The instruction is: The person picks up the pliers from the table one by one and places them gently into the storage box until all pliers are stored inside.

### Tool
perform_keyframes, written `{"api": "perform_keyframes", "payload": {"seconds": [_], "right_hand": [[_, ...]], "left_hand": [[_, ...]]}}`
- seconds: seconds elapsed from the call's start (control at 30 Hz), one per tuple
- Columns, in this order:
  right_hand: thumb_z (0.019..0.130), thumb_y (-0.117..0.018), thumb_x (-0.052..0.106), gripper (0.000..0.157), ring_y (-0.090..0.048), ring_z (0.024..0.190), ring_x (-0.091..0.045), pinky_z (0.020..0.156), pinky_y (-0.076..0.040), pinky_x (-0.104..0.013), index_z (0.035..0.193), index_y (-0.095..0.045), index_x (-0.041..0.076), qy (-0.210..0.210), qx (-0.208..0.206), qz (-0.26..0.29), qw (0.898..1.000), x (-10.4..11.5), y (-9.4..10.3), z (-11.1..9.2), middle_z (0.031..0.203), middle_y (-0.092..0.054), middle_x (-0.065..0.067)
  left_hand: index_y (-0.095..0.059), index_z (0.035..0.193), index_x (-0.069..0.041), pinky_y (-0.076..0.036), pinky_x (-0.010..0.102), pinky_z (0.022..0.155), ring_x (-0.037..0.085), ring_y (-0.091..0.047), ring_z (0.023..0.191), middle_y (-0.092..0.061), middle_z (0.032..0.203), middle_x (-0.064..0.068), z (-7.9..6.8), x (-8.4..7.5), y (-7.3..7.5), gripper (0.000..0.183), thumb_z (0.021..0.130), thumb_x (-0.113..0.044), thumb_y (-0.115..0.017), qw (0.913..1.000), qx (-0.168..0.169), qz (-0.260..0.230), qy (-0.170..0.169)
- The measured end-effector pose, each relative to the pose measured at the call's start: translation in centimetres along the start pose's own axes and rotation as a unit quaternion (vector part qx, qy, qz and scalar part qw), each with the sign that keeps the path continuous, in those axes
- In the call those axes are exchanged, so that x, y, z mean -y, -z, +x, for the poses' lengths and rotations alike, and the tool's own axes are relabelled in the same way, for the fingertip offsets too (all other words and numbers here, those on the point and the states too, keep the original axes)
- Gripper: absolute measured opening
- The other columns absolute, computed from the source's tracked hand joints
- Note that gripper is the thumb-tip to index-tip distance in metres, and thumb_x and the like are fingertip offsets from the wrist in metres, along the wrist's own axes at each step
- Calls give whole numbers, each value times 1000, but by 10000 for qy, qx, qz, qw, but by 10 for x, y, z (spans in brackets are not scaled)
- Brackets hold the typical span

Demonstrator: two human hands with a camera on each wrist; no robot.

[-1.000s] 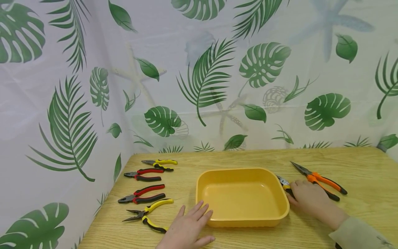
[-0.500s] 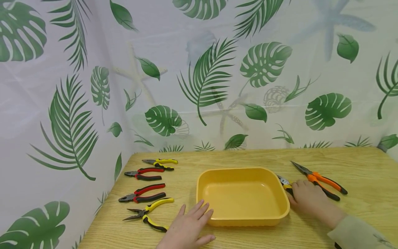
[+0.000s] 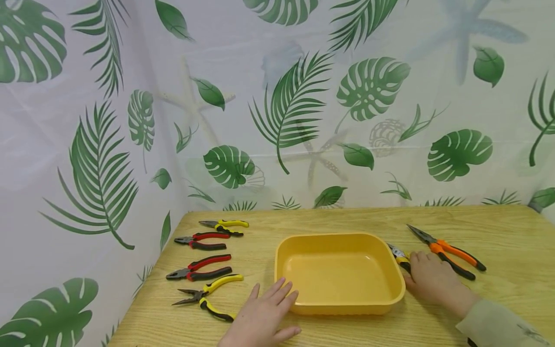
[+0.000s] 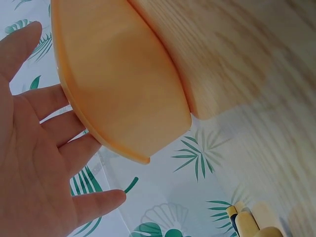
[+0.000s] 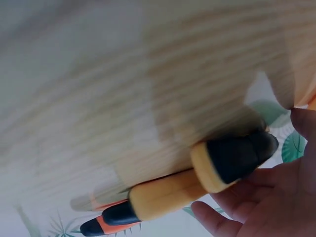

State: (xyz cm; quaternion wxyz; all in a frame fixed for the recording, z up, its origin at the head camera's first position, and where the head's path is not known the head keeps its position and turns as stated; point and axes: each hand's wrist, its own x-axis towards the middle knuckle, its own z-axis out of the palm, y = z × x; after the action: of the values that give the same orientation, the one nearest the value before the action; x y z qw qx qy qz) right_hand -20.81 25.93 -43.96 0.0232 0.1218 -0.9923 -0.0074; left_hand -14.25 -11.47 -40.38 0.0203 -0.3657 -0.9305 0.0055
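Observation:
A shallow yellow plastic tray (image 3: 340,308) sits on the wooden table. My left hand (image 3: 262,313) rests its fairly straight fingertips over the tray's near-left rim; the left wrist view shows these fingers (image 4: 74,126) against the tray wall (image 4: 123,84). Just right of the tray, my right hand (image 3: 438,284) grips pliers (image 3: 399,255) with silver jaws. Their yellow handles with black ends (image 5: 165,192) show in the right wrist view, with my fingers (image 5: 247,195) behind one handle. In the head view the hand hides most of the handles.
Orange-handled long-nose pliers (image 3: 442,248) lie beyond my right hand. Along the left side lie yellow-black pliers (image 3: 223,226), two red-black pliers (image 3: 204,240) and spread long-nose pliers (image 3: 208,296). A leaf-print curtain (image 3: 303,120) hangs behind the table's far edge.
The head view has shifted very slightly. Both hands, the tray and the pliers keep their places.

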Motion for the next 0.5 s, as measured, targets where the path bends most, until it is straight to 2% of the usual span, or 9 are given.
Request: {"api": "perform_keyframes", "payload": {"seconds": [0.1, 0.27, 0.5], "right_hand": [[88, -48, 41, 60, -45, 95, -45, 68, -39, -57, 111, -49, -14, -12, -71, 59, 10000, -2, -3, -1, 103, -50, -30], [87, -52, 34, 52, -48, 90, -43, 64, -42, -55, 107, -51, -13, 101, -388, -118, 9991, -3, -7, -1, 99, -52, -28], [84, -58, 30, 40, -52, 78, -35, 56, -45, -47, 96, -54, -8, 348, -787, -433, 9953, -6, -13, 0, 86, -53, -20]], "left_hand": [[-43, 132, -16, -36, 53, 86, 15, -27, 128, -36, 137, 4, 0, 0, 0, 63, 86, -57, -39, 10000, -36, 43, -14], [-43, 132, -15, -36, 53, 86, 16, -26, 128, -36, 137, 4, 0, -1, 1, 63, 86, -57, -39, 10000, -41, 78, -4], [-43, 132, -16, -36, 53, 86, 16, -28, 127, -37, 137, 4, 0, -1, 0, 63, 85, -57, -40, 9999, -51, 97, 6]]}}
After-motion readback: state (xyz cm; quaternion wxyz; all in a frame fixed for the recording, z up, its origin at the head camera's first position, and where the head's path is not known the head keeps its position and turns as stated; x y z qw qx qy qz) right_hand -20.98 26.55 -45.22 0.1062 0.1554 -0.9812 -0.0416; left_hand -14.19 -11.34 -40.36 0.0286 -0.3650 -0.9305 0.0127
